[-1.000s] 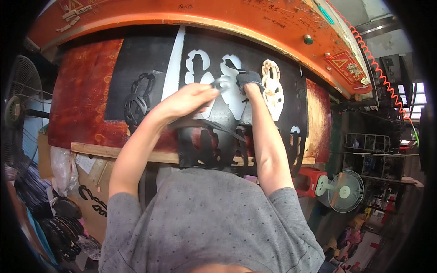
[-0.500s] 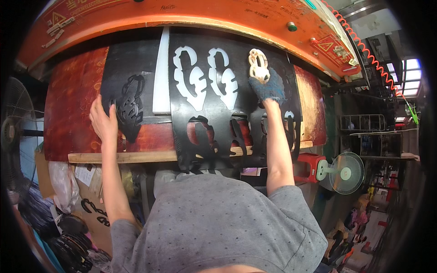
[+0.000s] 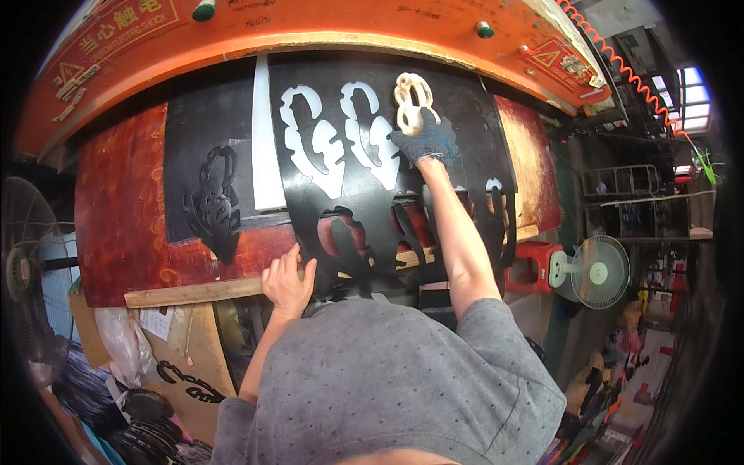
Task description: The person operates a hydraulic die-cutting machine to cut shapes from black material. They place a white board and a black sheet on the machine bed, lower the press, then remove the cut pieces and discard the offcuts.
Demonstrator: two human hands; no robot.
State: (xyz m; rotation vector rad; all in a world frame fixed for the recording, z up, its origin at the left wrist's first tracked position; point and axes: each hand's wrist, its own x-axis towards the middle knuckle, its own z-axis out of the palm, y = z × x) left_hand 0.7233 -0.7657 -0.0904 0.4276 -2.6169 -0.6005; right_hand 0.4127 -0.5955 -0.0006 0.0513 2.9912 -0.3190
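Observation:
My right hand (image 3: pixel 428 144), in a dark blue-grey glove, grips the lower end of a cream-coloured cutting die (image 3: pixel 413 97). The die is a looped frame lying on a black sheet (image 3: pixel 364 203). To its left are two cut-out shapes in the sheet, showing white underneath. The sheet's near part is cut through with openings and hangs over the table's front edge. My bare left hand (image 3: pixel 288 280) is at the sheet's left edge, by the wooden front rail, fingers bent and thumb apart. A small pile of black cut pieces (image 3: pixel 215 203) lies farther left.
A white board (image 3: pixel 265 139) lies under the sheet on the reddish-brown table (image 3: pixel 116 194). An orange machine beam (image 3: pixel 325 27) spans the far side. A fan (image 3: pixel 598 271) and red stool (image 3: pixel 532 263) stand at the right; another fan (image 3: pixel 27 248) is at the left.
My left hand has moved right and nearer, from beside the black pieces to the sheet's left edge. The right hand stays on the die. The view has shifted a little.

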